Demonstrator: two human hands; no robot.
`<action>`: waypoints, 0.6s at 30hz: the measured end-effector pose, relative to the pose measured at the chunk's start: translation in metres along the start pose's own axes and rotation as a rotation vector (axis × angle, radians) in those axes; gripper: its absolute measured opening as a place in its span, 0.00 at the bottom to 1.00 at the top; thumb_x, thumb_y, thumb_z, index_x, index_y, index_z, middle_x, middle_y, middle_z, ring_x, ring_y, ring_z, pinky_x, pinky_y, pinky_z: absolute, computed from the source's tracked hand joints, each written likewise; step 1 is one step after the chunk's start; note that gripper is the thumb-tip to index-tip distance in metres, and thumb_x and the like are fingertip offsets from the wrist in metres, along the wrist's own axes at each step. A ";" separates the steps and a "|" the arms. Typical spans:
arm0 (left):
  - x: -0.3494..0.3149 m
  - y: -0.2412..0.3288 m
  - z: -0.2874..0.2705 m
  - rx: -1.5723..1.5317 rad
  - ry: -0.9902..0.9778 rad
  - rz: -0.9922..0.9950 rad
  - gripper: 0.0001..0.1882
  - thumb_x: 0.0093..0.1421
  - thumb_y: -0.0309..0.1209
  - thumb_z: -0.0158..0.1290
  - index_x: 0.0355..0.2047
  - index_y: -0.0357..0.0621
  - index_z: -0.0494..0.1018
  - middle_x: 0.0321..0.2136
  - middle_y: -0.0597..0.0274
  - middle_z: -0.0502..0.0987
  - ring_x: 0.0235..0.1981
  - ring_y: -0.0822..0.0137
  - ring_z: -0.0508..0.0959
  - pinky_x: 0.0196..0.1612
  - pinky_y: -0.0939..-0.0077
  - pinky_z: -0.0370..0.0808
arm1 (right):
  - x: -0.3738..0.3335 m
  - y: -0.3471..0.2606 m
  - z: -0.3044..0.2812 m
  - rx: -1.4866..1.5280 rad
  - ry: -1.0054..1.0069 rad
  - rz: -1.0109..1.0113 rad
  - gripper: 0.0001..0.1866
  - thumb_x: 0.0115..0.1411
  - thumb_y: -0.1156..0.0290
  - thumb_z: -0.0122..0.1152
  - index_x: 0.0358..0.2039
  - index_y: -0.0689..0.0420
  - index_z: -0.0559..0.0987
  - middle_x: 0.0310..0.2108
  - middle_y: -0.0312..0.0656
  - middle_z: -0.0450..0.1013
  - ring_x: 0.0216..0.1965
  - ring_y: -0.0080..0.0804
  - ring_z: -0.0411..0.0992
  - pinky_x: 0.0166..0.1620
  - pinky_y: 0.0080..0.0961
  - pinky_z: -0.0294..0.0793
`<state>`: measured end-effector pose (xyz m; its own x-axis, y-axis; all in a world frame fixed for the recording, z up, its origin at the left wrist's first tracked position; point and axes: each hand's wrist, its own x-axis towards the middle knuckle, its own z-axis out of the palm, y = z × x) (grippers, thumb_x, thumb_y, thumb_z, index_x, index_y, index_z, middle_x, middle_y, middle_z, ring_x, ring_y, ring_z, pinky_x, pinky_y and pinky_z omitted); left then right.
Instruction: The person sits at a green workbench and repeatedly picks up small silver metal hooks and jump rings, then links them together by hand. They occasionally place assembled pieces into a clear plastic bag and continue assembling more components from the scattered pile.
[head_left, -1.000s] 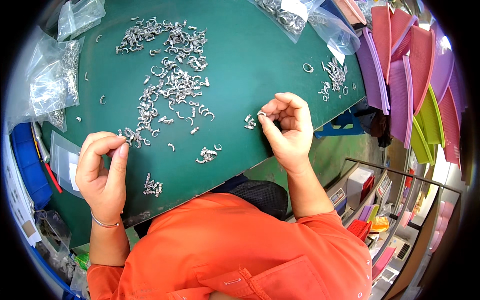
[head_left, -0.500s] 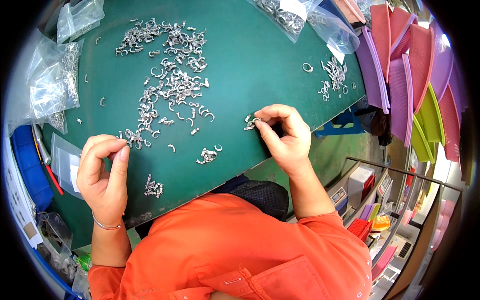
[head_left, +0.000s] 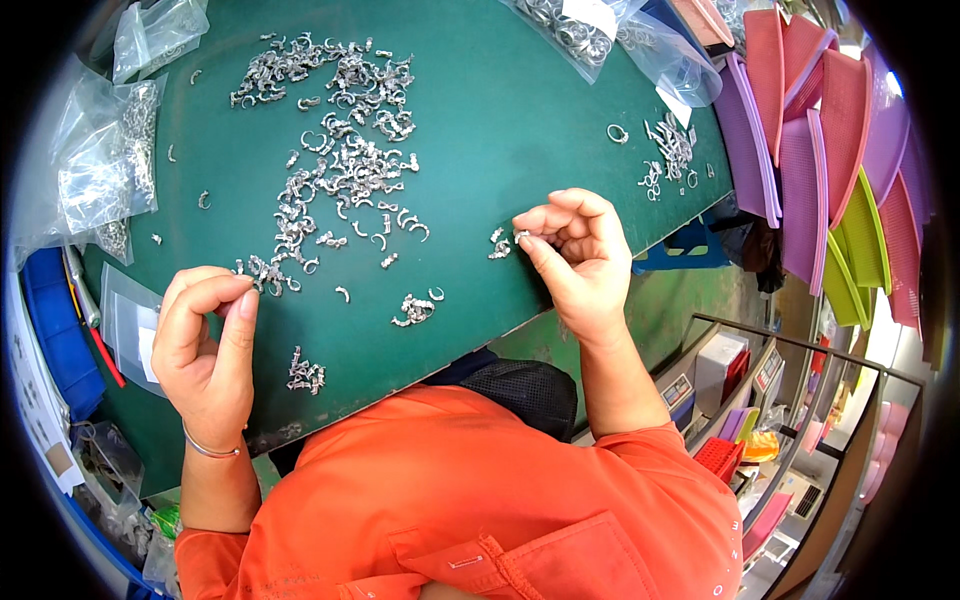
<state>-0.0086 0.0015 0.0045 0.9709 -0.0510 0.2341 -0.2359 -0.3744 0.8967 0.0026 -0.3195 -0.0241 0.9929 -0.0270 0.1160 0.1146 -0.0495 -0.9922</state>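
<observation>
My right hand (head_left: 585, 265) is closed in a pinch on a small silver metal piece (head_left: 521, 236), just right of a small cluster of silver pieces (head_left: 499, 244) on the green table. Over at the left, my left hand (head_left: 207, 335) has thumb and forefinger brought together beside the lower end of the main pile of curved, ring-like silver pieces (head_left: 360, 170). Whatever those left fingertips hold is hidden. Between the hands lie two more small clusters, one in the middle (head_left: 413, 310) and one (head_left: 306, 374) near the front edge.
Clear plastic bags of metal pieces (head_left: 105, 160) lie along the left side, and more bags (head_left: 570, 30) at the back. Another group of silver pieces (head_left: 672, 150) sits at the right edge of the green table (head_left: 480, 100). Stacked coloured baskets (head_left: 800, 160) stand beyond.
My right hand has lifted slightly and shifted right from the small cluster, with one silver piece now apart in its fingertips. The left hand stays almost still.
</observation>
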 end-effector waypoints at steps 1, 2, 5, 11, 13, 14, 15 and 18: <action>0.000 0.001 0.000 0.001 0.000 -0.003 0.06 0.59 0.15 0.53 0.37 0.34 0.73 0.37 0.60 0.72 0.38 0.72 0.71 0.42 0.82 0.68 | 0.000 0.000 -0.001 0.012 -0.003 0.005 0.22 0.57 0.88 0.58 0.51 0.63 0.66 0.39 0.46 0.77 0.42 0.29 0.76 0.47 0.24 0.75; 0.000 0.001 0.000 0.003 -0.001 -0.006 0.06 0.59 0.15 0.53 0.37 0.34 0.73 0.37 0.60 0.72 0.38 0.72 0.71 0.42 0.82 0.68 | 0.001 0.000 -0.001 0.023 -0.006 0.009 0.22 0.58 0.88 0.58 0.51 0.63 0.65 0.39 0.47 0.77 0.42 0.29 0.76 0.48 0.24 0.75; 0.001 0.001 0.002 -0.005 0.039 0.007 0.06 0.58 0.15 0.55 0.36 0.34 0.75 0.35 0.59 0.73 0.34 0.73 0.71 0.38 0.82 0.68 | -0.001 0.000 0.000 0.014 -0.010 0.011 0.20 0.58 0.88 0.58 0.50 0.63 0.67 0.40 0.47 0.77 0.42 0.28 0.76 0.47 0.24 0.76; 0.001 -0.001 0.002 0.000 0.047 0.008 0.07 0.57 0.14 0.55 0.35 0.33 0.75 0.34 0.59 0.73 0.33 0.72 0.71 0.37 0.82 0.68 | -0.002 0.003 0.002 -0.293 -0.023 -0.098 0.13 0.57 0.86 0.58 0.43 0.61 0.76 0.41 0.44 0.78 0.41 0.27 0.76 0.44 0.24 0.76; 0.003 -0.001 0.004 0.013 0.041 0.008 0.07 0.57 0.13 0.55 0.35 0.33 0.75 0.34 0.59 0.73 0.33 0.72 0.71 0.37 0.82 0.69 | 0.007 -0.015 -0.004 -0.598 -0.185 -0.270 0.12 0.54 0.82 0.62 0.41 0.59 0.79 0.41 0.44 0.77 0.41 0.37 0.76 0.46 0.30 0.74; 0.001 -0.002 0.002 0.030 0.040 0.003 0.07 0.57 0.13 0.55 0.35 0.33 0.74 0.34 0.59 0.73 0.34 0.71 0.71 0.38 0.82 0.69 | 0.009 -0.011 0.000 -0.631 -0.246 -0.401 0.12 0.51 0.81 0.64 0.38 0.59 0.79 0.39 0.43 0.76 0.41 0.44 0.74 0.46 0.34 0.72; 0.001 -0.002 0.002 0.033 0.039 0.004 0.06 0.57 0.13 0.54 0.35 0.33 0.74 0.34 0.59 0.73 0.34 0.71 0.71 0.38 0.82 0.69 | 0.010 -0.008 0.000 -0.675 -0.276 -0.466 0.11 0.51 0.81 0.65 0.37 0.60 0.79 0.38 0.43 0.76 0.40 0.44 0.74 0.46 0.34 0.72; -0.001 -0.006 -0.002 0.047 0.038 -0.005 0.06 0.58 0.13 0.53 0.36 0.33 0.74 0.35 0.59 0.72 0.36 0.70 0.71 0.40 0.81 0.68 | 0.011 -0.004 -0.001 -0.670 -0.232 -0.497 0.09 0.50 0.81 0.65 0.33 0.60 0.79 0.36 0.43 0.75 0.39 0.44 0.73 0.44 0.34 0.72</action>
<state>-0.0083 0.0057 -0.0006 0.9695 -0.0146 0.2445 -0.2280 -0.4180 0.8794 0.0128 -0.3205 -0.0188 0.8226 0.3549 0.4444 0.5664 -0.5815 -0.5840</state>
